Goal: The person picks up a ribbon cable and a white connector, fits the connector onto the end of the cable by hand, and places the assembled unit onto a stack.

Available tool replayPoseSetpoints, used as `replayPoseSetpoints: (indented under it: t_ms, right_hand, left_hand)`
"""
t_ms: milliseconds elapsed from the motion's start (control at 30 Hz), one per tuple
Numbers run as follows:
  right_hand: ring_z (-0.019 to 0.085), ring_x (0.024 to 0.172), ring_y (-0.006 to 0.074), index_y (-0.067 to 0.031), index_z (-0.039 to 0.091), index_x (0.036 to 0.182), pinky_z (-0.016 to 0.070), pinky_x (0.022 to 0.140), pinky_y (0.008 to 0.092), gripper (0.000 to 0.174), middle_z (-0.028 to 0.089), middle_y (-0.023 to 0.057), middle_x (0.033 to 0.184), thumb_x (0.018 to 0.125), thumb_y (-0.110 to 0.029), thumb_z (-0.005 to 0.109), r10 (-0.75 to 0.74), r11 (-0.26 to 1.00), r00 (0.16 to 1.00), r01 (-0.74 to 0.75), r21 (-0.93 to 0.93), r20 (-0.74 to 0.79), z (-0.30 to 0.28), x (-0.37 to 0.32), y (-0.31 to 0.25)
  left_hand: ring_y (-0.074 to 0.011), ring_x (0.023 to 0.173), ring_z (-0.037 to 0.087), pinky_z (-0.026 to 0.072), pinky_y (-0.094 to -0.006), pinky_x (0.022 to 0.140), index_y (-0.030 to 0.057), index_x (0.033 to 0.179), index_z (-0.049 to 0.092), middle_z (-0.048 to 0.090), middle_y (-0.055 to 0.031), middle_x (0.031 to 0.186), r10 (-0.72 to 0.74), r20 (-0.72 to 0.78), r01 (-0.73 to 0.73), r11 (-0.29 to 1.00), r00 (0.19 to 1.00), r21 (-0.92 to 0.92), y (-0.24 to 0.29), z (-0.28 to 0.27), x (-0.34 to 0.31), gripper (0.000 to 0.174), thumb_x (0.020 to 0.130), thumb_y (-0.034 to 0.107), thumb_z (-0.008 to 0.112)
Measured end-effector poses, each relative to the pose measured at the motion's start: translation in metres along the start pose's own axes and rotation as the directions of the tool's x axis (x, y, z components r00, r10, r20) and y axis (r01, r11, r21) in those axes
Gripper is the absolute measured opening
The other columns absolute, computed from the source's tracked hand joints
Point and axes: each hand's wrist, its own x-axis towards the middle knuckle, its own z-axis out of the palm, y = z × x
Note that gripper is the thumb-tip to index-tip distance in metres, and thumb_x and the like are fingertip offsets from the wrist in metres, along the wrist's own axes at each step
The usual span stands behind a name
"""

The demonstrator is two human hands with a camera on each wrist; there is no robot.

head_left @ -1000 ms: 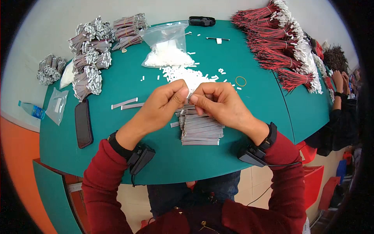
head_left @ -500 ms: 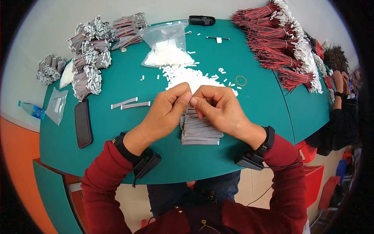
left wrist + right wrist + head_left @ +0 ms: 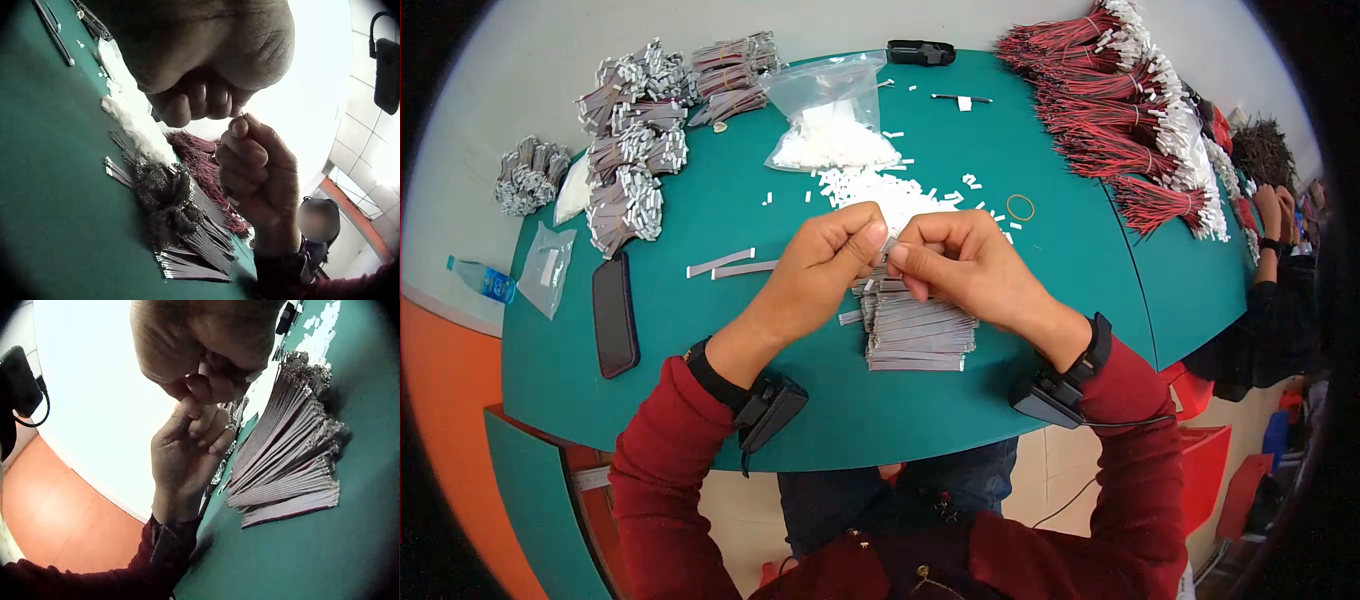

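Grey wire bundles [image 3: 628, 150]: we see lots of them heaped at the far left. Most lie on the green table [image 3: 820, 410], and one heap lies just off it.
Water bottle [image 3: 480, 284]: it lies just past the table's left edge.
Small plastic bag [image 3: 547, 270]: it lies on the left edge of the table, near the bottle.
Black phone [image 3: 614, 315]: it lies flat, just right of the small bag.
Two loose grey strips [image 3: 735, 266]: they lie side by side, right of the phone.
Left hand [image 3: 818, 272]: it is held up over the middle of the table. Its thumb and first finger pinch a small grey piece [image 3: 887, 244]. The other fingers are curled in.
Big clear bag [image 3: 830, 100]: it sits behind the hands, with white bits inside.
White bits [image 3: 880, 195]: we see a loose pile of them between the big bag and the hands.
Small grey piece: it is up in the air where the two hands' fingertips meet. Most of it is hidden, so we cannot tell its shape.
Stack of grey flat cables [image 3: 918, 335]: it lies on the table right under the hands.
Right hand [image 3: 970, 268]: its thumb and first finger pinch the same small piece. Its other fingers are curled.
Rubber band [image 3: 1020, 207]: it lies flat, right of the white bits.
Red and black wires [image 3: 1120, 110]: we see many bundles with white ends along the back right.
Another person [image 3: 1280, 240]: they sit at the table's right edge.
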Motion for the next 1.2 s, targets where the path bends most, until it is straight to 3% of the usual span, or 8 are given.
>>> replayPoseSetpoints:
  t_ms: [167,400,667,767,867,967,1067,1200]
  right_hand:
    - [0.043,0.053,0.0029,-0.0012,0.057,0.072,0.0326,0.047,0.0208,0.022,0.054,-0.0016,0.058,0.088,-0.016,0.055,-0.030,0.999,0.999,0.029,-0.028,-0.032,0.002,-0.002,0.002]
    - [0.041,0.053,0.0031,-0.0014,0.057,0.071,0.0325,0.047,0.0210,0.022,0.052,-0.0021,0.057,0.089,-0.015,0.055,-0.111,0.989,0.991,0.103,-0.102,-0.077,0.005,-0.003,0.007]
    - [0.040,0.050,0.0020,-0.0026,0.058,0.073,0.0297,0.044,0.0200,0.023,0.053,-0.0025,0.056,0.090,-0.018,0.055,0.007,0.999,0.999,-0.008,-0.043,-0.038,0.001,-0.001,-0.001]
    - [0.040,0.049,0.0020,-0.0024,0.058,0.073,0.0296,0.044,0.0200,0.024,0.053,-0.0024,0.056,0.090,-0.018,0.054,-0.005,0.999,0.999,0.003,-0.049,-0.052,0.003,-0.002,0.003]
    - [0.040,0.049,0.0021,-0.0022,0.057,0.072,0.0298,0.043,0.0202,0.025,0.052,-0.0023,0.056,0.091,-0.018,0.054,-0.034,0.998,0.998,0.031,-0.051,-0.057,0.003,-0.001,0.000]
    - [0.040,0.049,0.0022,-0.0021,0.057,0.071,0.0301,0.043,0.0201,0.026,0.052,-0.0023,0.056,0.091,-0.018,0.053,-0.055,0.995,0.998,0.053,-0.079,-0.021,0.000,0.001,-0.001]
    - [0.040,0.048,0.0022,-0.0020,0.057,0.071,0.0305,0.043,0.0200,0.026,0.051,-0.0026,0.055,0.091,-0.018,0.053,-0.048,0.995,0.998,0.052,-0.088,0.045,-0.003,0.002,-0.001]
    - [0.040,0.048,0.0021,-0.0021,0.057,0.071,0.0308,0.043,0.0198,0.025,0.051,-0.0034,0.055,0.091,-0.017,0.054,-0.050,0.995,0.997,0.056,-0.084,0.065,-0.015,0.003,0.000]
  left_hand:
    - [-0.0046,0.060,0.027,0.0256,-0.0226,0.051,0.0059,0.072,0.041,0.031,0.0049,0.064,-0.024,-0.025,0.023,0.999,0.999,-0.025,0.005,0.005,-0.001,0.030,0.097,0.024,0.042]
    - [-0.0033,0.057,0.030,0.0256,-0.0203,0.049,0.0070,0.074,0.043,0.035,0.0051,0.066,0.111,-0.054,-0.097,0.972,0.992,0.215,-0.004,0.007,-0.001,0.030,0.097,0.026,0.043]
    - [-0.0074,0.061,0.029,0.0290,-0.0250,0.053,0.0030,0.072,0.041,0.033,0.0009,0.063,0.040,-0.093,-0.030,0.994,0.995,0.107,0.004,0.004,0.000,0.031,0.096,0.022,0.044]
    - [-0.0068,0.061,0.030,0.0292,-0.0242,0.053,0.0036,0.072,0.041,0.035,0.0022,0.063,0.124,-0.125,-0.096,0.974,0.984,0.206,0.001,0.013,-0.001,0.030,0.096,0.022,0.044]
    - [-0.0059,0.061,0.031,0.0290,-0.0232,0.053,0.0044,0.072,0.042,0.035,0.0036,0.064,0.088,-0.116,-0.064,0.978,0.989,0.200,0.002,0.009,0.001,0.030,0.096,0.022,0.045]
    - [-0.0052,0.061,0.031,0.0290,-0.0228,0.053,0.0042,0.072,0.043,0.037,0.0040,0.065,-0.082,-0.022,0.083,0.996,0.996,0.022,0.017,0.002,0.002,0.029,0.095,0.022,0.046]
    - [-0.0031,0.059,0.031,0.0252,-0.0203,0.051,0.0060,0.076,0.048,0.038,0.0061,0.067,0.035,0.058,-0.041,0.993,0.998,0.114,0.012,-0.001,0.004,0.026,0.094,0.024,0.049]
    - [-0.0026,0.059,0.031,0.0247,-0.0201,0.051,0.0049,0.074,0.049,0.039,0.0070,0.065,0.128,-0.084,-0.099,0.952,0.988,0.290,0.015,-0.012,0.003,0.026,0.093,0.022,0.052]
